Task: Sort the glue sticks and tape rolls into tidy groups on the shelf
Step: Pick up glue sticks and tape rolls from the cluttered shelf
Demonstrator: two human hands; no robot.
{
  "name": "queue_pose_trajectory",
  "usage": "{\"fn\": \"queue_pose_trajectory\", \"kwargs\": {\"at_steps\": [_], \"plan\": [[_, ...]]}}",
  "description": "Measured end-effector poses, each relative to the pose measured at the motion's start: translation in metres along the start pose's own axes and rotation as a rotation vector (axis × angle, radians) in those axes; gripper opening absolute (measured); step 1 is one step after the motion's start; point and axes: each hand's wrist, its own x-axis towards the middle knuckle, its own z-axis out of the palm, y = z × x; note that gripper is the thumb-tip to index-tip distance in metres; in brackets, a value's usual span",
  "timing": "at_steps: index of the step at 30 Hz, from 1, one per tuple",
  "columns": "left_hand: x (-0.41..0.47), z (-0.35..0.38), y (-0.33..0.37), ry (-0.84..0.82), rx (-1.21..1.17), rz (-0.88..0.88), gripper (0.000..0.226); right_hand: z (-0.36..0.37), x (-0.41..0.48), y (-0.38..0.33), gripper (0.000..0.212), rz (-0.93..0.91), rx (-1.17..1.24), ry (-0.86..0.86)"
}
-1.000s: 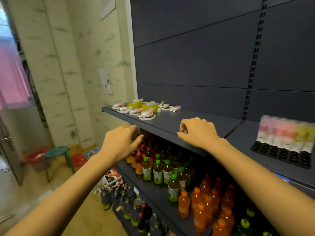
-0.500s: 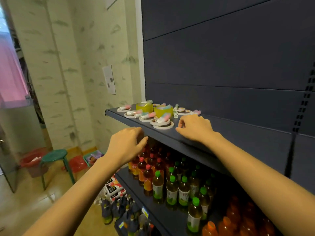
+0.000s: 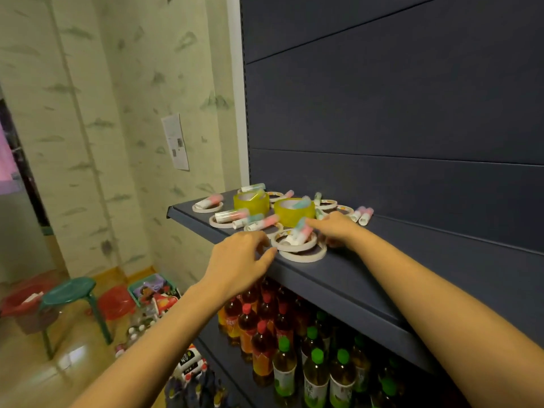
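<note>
Tape rolls [image 3: 294, 212] and pastel glue sticks [image 3: 262, 223] lie jumbled at the left end of the dark grey metal shelf [image 3: 382, 278]. My left hand [image 3: 238, 260] hovers at the shelf's front edge, fingers loosely bent, holding nothing. My right hand [image 3: 332, 228] lies low over the heap, fingers stretched out, gripping nothing I can see. Two wide yellow rolls [image 3: 251, 203] stand behind thin, flat white rings [image 3: 303, 254]; pink-and-teal sticks lie across both, one just beside my right fingertips.

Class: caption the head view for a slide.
Left hand and right hand reach glue sticks jumbled among tape rolls on a shelf.
</note>
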Motion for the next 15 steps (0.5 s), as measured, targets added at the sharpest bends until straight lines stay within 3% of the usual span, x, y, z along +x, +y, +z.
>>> {"fn": "queue_pose_trajectory", "kwargs": {"at_steps": [7, 10, 15], "plan": [[0.047, 0.017, -0.019, 0.004, -0.143, 0.074, 0.023, 0.005, 0.016, -0.004, 0.024, 0.149, 0.197, 0.030], [0.072, 0.024, -0.024, -0.022, -0.159, 0.109, 0.026, -0.001, 0.019, -0.011, 0.036, 0.193, 0.320, 0.178], [0.109, 0.041, -0.025, -0.183, -0.206, 0.159, 0.035, -0.024, 0.007, -0.012, 0.023, 0.182, 0.521, 0.350]]}}
